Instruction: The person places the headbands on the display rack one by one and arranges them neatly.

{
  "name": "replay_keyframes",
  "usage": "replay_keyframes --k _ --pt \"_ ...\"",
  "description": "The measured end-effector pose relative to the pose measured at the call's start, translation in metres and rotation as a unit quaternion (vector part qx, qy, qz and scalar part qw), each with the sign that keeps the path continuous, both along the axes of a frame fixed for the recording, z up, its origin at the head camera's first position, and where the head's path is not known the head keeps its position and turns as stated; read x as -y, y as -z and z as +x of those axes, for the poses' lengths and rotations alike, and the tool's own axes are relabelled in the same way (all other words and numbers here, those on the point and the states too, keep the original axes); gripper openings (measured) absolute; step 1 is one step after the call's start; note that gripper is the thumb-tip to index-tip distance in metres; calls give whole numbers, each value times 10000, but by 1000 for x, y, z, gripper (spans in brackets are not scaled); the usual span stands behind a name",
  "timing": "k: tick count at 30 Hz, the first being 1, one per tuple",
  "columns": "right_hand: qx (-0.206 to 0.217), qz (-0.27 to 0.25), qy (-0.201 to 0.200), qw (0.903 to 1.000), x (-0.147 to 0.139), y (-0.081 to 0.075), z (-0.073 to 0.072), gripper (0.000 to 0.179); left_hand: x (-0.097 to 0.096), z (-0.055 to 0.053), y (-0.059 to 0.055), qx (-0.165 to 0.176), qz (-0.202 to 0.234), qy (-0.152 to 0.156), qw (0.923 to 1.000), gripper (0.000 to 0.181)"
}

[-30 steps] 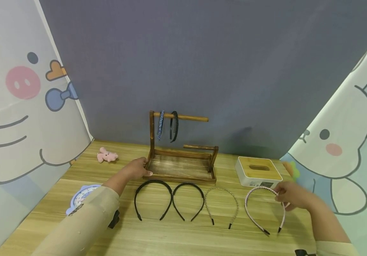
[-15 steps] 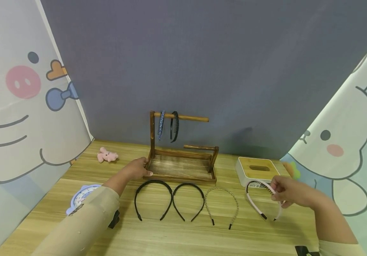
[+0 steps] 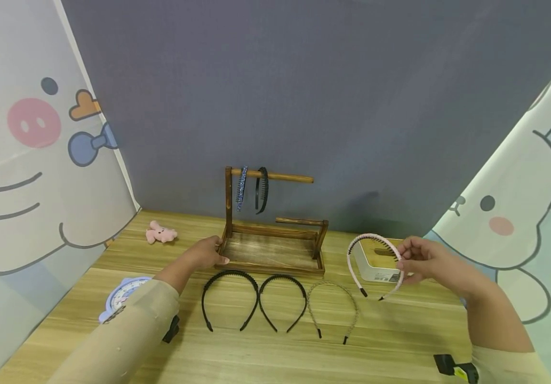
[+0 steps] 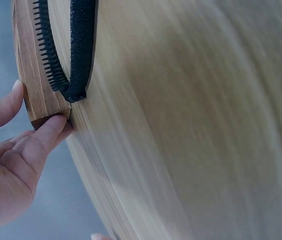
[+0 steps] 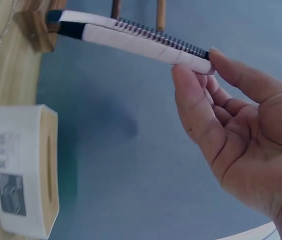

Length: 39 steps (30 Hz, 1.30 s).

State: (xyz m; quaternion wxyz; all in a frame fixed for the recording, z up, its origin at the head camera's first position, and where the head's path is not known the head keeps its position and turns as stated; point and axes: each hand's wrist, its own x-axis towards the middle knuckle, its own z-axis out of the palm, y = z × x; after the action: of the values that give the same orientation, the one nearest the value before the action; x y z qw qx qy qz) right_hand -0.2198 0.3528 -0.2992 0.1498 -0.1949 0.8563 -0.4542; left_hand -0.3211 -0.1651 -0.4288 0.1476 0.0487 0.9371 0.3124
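Observation:
My right hand [image 3: 424,258] pinches a pale pink headband [image 3: 371,236] by its side between thumb and fingers. In the right wrist view the headband [image 5: 131,42] is raised, its inner comb teeth and dark tips showing. My left hand [image 3: 206,252] grips the left end of a wooden rack [image 3: 265,250]; thumb and fingers sit at its corner in the left wrist view. A blue patterned headband [image 3: 241,188] and a black toothed one [image 3: 264,189] hang from the rack's upper rod [image 3: 289,177].
Two black headbands [image 3: 230,272] and a thin braided headband [image 3: 330,282] lie in a row before the rack. A white tissue box with a wooden lid [image 3: 366,266] stands behind the raised headband. At left are a pink plush toy [image 3: 161,233] and a blue-rimmed dial [image 3: 124,293].
My right hand has lifted the pink headband off the table and carried it up and leftward, in front of the tissue box. The left hand stays at the rack.

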Motion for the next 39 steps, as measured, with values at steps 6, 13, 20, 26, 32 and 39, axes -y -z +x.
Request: replay_keyframes --k 6,13,20,26,32,39 --pt "-409 -286 197 9986 12 -11 -8 27 1 1 1 -2 32 -8 10000 70" --pt "-967 -569 499 9924 30 -17 -22 30 1 2 0 4 22 -17 10000 70" --pt "-1341 -838 1056 9818 56 -22 -41 36 0 3 0 8 56 -31 10000 71" --pt "-1570 -1034 1400 9722 73 -22 -62 39 0 4 -2 1 47 -25 10000 71" --pt "-1622 -1181 1662 9654 92 -21 -85 39 0 4 -4 -38 15 22 10000 69" --pt "-1864 -1008 1823 9601 116 -16 -104 37 -1 4 -5 -45 27 41 10000 70"
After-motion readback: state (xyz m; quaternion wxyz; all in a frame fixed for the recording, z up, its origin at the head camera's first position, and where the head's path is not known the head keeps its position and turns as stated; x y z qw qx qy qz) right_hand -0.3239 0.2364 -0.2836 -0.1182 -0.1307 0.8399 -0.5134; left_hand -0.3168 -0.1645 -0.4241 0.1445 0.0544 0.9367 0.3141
